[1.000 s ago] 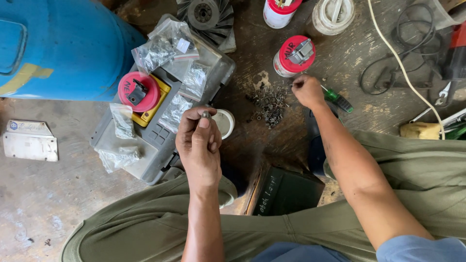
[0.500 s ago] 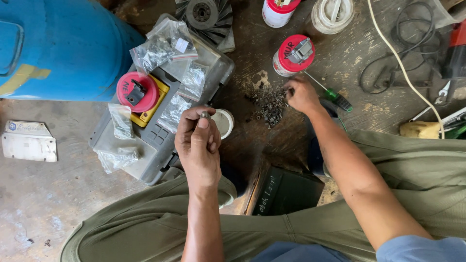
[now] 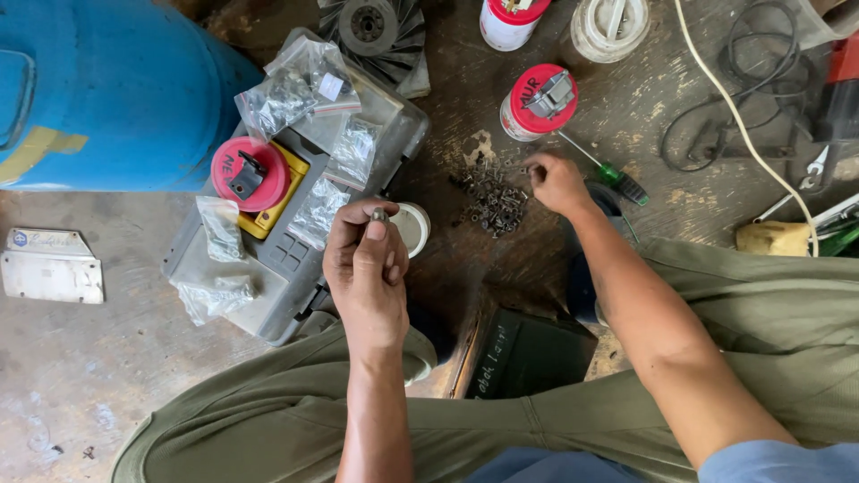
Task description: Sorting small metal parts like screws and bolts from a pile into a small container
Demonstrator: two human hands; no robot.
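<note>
Fingers of left hand (image 3: 365, 268) clamp a small bolt (image 3: 378, 215) upright for inspection; right hand (image 3: 555, 182) fingers together, picking in the screw pile (image 3: 494, 192).

the right hand (image 3: 557, 182) has been drawn back from the green-handled screwdriver (image 3: 608, 170) and lowered onto the pile of small dark metal screws (image 3: 492, 192)
</note>
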